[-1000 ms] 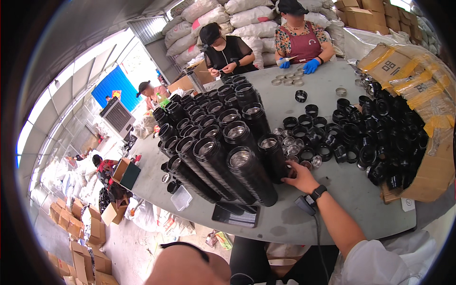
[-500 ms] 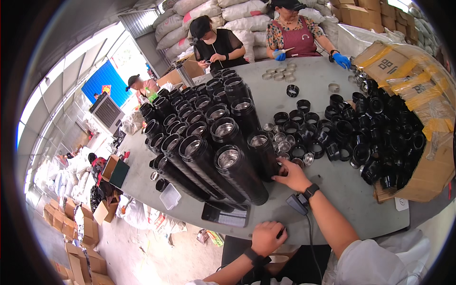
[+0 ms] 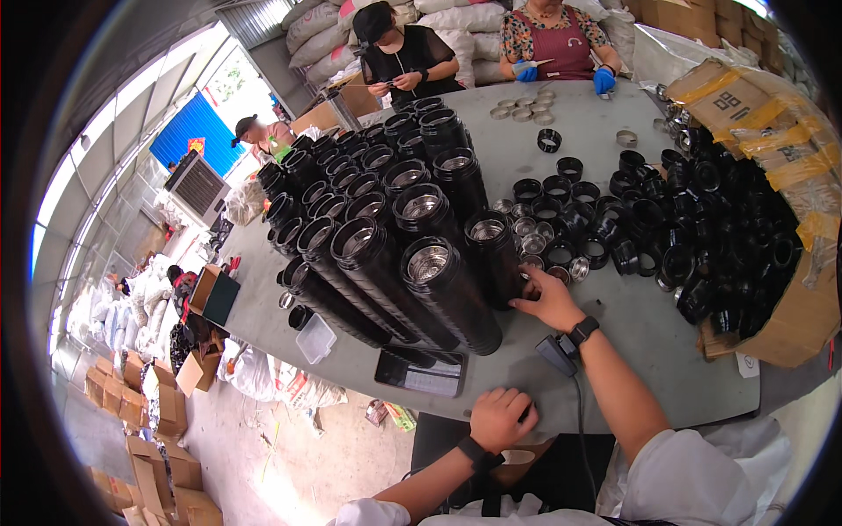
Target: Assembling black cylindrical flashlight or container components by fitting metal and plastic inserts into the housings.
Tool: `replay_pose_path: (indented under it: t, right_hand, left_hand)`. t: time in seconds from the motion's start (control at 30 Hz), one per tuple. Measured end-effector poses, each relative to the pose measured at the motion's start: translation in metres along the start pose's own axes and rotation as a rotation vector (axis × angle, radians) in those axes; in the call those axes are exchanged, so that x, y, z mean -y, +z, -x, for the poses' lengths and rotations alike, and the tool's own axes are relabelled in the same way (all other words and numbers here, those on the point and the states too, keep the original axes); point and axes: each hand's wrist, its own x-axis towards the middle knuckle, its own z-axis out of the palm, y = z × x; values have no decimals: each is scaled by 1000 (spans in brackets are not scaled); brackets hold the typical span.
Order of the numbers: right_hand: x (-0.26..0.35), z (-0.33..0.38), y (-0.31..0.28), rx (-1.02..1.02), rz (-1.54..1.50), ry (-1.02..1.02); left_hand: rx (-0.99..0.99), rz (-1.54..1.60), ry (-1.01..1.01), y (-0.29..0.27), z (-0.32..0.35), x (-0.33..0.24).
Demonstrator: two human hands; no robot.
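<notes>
My right hand [image 3: 553,298] is at the right side of a black bottle [image 3: 493,254] standing at the front right of a cluster. Its thumb and fingers are curved against the lower part of the bottle. Inside the bottle's mouth a silvery metal surface shows. Near the table's front edge my left hand [image 3: 503,416] is curled closed, with a small dark thing showing by its thumb, too hidden to name. Beside my right fingers lie several small metal cups [image 3: 533,237] and black rings [image 3: 559,254].
Many black bottles [image 3: 355,241] stand close together on the grey table [image 3: 614,342]. A phone [image 3: 419,373] and a clear plastic box [image 3: 316,339] lie by the front edge. A black adapter with a cable [image 3: 557,353] sits near my right wrist. Black rings spill from a cardboard box [image 3: 794,302]. Two people work opposite.
The view has tilted, so the table sits higher in the picture. Across the table, a person's blue-gloved hand has moved left. My hands keep nearly the same places.
</notes>
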Motion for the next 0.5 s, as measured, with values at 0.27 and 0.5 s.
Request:
replay_pose_path:
  t: [0.27,0.5]
  right_hand:
    - [2,-6,17,-12,27,-64]
    - [-21,1,0,-60,40,-30]
  left_hand:
    - [-21,-37,-34,-9,8,4]
    - [-63,43,-8,4,10,0]
